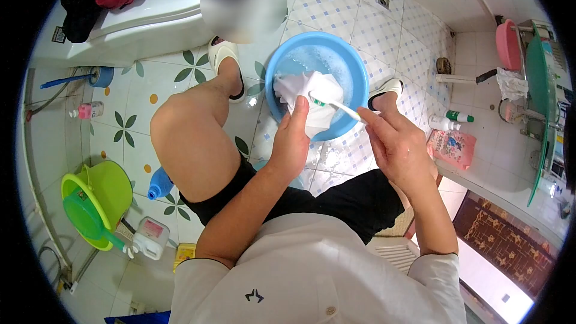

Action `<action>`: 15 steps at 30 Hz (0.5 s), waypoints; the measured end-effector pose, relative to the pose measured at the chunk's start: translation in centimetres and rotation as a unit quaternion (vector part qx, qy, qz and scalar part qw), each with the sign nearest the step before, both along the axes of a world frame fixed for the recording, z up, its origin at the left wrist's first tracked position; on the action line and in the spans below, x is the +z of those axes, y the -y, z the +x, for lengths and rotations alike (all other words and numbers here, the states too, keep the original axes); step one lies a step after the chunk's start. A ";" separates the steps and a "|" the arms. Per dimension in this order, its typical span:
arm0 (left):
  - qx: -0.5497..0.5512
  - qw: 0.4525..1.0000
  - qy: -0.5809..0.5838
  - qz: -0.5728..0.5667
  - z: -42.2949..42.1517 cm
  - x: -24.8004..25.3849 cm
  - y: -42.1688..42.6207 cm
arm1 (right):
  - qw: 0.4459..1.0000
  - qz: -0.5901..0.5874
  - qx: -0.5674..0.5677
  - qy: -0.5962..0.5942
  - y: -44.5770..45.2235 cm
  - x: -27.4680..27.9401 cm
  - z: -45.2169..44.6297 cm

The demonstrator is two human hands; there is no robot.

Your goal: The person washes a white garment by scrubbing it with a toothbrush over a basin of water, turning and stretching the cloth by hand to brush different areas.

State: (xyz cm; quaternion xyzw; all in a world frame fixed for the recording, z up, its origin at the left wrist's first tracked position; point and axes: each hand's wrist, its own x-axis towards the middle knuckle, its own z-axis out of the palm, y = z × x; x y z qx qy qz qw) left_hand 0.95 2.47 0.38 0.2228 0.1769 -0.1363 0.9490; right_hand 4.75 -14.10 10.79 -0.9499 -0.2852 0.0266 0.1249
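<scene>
My left hand is closed on a white cloth, thumb on top, holding it above the near part of a blue basin. A white toothbrush with green bristles is pinched in my right hand. Its head rests on the cloth, close to my left thumb. Sudsy water shows in the basin beyond the cloth. Part of the cloth hangs down over the basin's near side, and my left fingers beneath it are hidden.
On the left stand a lime-green bucket with a green dipper, a white jug and a blue bottle. A white washing machine is at upper left. To the right are bottles and a pink bag.
</scene>
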 end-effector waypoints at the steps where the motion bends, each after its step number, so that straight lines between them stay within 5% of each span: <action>1: 0.003 1.000 0.001 0.001 0.0 0.0 0.0 | 1.000 0.003 0.002 -0.002 0.0 -0.2 -0.1; 15: 0.006 1.000 -0.007 0.006 -0.1 -0.4 0.1 | 0.999 -0.040 0.001 0.036 0.2 -0.2 0.0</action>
